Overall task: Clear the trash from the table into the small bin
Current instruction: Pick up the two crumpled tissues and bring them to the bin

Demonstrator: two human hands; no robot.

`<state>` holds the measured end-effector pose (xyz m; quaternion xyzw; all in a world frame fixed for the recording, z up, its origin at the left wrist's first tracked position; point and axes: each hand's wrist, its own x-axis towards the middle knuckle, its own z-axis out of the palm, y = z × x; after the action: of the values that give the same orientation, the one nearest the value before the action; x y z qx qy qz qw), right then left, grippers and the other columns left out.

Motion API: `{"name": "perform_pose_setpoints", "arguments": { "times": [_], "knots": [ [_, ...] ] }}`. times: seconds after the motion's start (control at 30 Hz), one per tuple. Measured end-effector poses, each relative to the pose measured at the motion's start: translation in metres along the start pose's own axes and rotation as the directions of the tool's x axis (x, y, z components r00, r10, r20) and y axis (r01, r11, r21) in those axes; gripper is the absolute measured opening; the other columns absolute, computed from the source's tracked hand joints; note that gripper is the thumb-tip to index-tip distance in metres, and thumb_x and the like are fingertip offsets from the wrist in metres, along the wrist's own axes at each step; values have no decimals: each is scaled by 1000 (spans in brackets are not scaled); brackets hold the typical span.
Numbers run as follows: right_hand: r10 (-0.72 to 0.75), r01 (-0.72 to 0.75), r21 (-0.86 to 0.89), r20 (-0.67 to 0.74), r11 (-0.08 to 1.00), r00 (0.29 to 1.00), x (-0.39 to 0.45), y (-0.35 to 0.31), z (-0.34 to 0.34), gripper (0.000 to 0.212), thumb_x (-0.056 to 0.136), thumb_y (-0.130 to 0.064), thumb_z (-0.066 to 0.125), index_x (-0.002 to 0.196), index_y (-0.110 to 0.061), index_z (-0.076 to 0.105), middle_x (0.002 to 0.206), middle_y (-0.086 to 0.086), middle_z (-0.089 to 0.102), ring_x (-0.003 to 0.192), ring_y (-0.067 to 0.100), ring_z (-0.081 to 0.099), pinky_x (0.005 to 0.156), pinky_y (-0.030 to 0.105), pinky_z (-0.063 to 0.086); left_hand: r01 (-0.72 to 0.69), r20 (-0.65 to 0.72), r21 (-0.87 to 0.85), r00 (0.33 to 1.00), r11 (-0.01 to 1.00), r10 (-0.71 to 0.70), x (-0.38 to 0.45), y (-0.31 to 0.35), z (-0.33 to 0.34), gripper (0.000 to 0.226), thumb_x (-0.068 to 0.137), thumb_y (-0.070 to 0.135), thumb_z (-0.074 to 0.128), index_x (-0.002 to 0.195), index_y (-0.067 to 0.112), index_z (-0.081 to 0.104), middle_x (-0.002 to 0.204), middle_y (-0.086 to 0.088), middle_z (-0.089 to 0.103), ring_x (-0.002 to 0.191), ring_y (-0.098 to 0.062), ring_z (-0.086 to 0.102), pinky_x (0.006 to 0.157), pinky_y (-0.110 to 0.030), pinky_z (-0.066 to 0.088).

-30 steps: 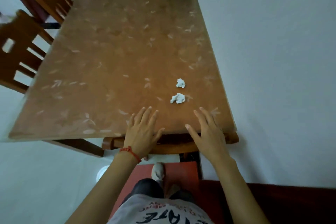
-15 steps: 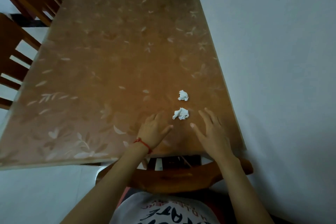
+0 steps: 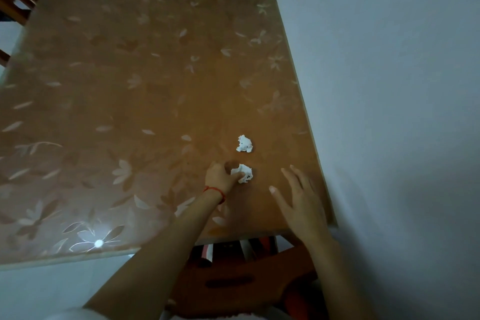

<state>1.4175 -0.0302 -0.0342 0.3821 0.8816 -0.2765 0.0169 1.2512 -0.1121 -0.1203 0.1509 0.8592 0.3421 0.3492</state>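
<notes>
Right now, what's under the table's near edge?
Under the table edge a wooden chair back shows, with striped items behind it. The floor beneath is covered.

Dim warm light, lamp glare on table (image 3: 98, 243), wide-angle edge bending

I can read no text, label or number anywhere: my shirt's print is out of view here.
</notes>
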Motion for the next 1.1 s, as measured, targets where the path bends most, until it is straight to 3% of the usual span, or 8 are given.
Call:
{"name": "perform_pose_setpoints", "arguments": {
  "times": [0.23, 0.37, 0.5, 0.6, 0.73, 0.9, 1.1],
  "knots": [
    [13, -13, 20, 10, 1000, 1000, 9, 14, -5, 56, 91, -48, 41, 140, -24, 31, 151, -2, 24, 137, 15, 25, 107, 35, 29, -8, -17, 40, 1000, 999, 8, 12, 9, 23, 35, 62, 30, 78, 84, 4, 68, 89, -16, 62, 86, -29, 61, 62, -26, 39],
    [16, -17, 12, 36, 1000, 999, 13, 17, -5, 56, 91, -49, 41, 141, -25, 30, 152, -3, 23, 137, 15, 25, 107, 35, 29, -43, -28, 95, 999, 995, 46, 9, 10, 26, 30, 69, 21, 75, 91, 1, 66, 89, -8, 59, 83, -22, 55, 66, -24, 36],
    [1, -2, 13, 46, 1000, 999, 17, 18, -3, 56, 91, -49, 41, 140, -24, 31, 151, -3, 24, 136, 15, 26, 107, 35, 31, -55, -48, 89, 997, 994, 60, 8, 7, 27, 23, 69, 15, 75, 82, -2, 65, 78, -4, 54, 73, -15, 47, 60, -23, 29],
    [-12, 12, 15, 63, 1000, 998, 23, 16, -1, 56, 91, -49, 41, 140, -24, 31, 151, -3, 24, 136, 15, 26, 106, 35, 31, -32, -72, -13, 997, 999, 31, 7, 6, 24, 23, 69, 15, 76, 80, -2, 65, 72, -4, 54, 69, -15, 47, 55, -22, 32],
    [-24, 20, 49, 89, 999, 996, 36, 9, -1, 55, 91, -48, 42, 140, -25, 32, 151, -3, 25, 136, 16, 27, 105, 34, 31, 25, -111, -204, 993, 979, -48, 3, 2, 11, 21, 68, 16, 79, 79, 4, 66, 65, 2, 54, 63, -10, 49, 54, -10, 37],
    [18, -63, 279, 162, 958, 987, 72, -5, 7, 53, 87, -43, 55, 135, -23, 43, 141, 1, 44, 129, 16, 40, 102, 32, 35, 69, -172, -415, 973, 907, -153, -1, -10, -10, 20, 64, 19, 81, 76, 9, 68, 75, -6, 64, 71, -18, 57, 71, -30, 48],
    [139, -229, 470, 219, 852, 966, 128, -23, 31, 49, 79, -24, 70, 124, -11, 55, 125, 9, 59, 109, 18, 57, 90, 25, 43, 85, -212, -582, 944, 809, -252, -14, -23, -35, 13, 69, 11, 77, 66, 15, 65, 64, -2, 66, 65, -13, 60, 68, -26, 50]
  ]
}}
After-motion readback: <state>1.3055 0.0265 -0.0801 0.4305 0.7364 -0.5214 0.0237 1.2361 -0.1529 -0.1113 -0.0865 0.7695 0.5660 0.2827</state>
